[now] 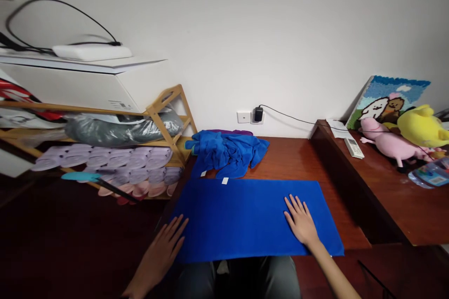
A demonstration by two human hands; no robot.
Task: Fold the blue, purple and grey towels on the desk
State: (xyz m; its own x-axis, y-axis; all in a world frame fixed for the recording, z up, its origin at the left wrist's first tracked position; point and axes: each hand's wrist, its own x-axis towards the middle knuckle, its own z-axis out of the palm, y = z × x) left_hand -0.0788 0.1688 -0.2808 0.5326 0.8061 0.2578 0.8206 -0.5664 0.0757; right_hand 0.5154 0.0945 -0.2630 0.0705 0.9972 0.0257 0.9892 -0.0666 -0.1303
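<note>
A blue towel (242, 219) lies spread flat over the reddish-brown wooden table, its near edge reaching the table's front. My right hand (300, 220) rests palm down on the towel's right part, fingers spread. At the towel's left edge is my left hand (163, 247), its fingers stretched out and apart. Neither hand grips anything. Behind the flat towel sits a crumpled heap of blue towels (228, 149) with white tags, and a bit of purple cloth (242, 132) shows behind it.
A wooden rack (180, 121) at left holds several slippers (133, 159), plastic-wrapped goods and a white box (80, 84). On a raised surface at right are a remote (353, 147), a pink plush toy (389, 144), a yellow plush toy (423, 126) and a picture (389, 98). A black charger (258, 114) is plugged into the wall.
</note>
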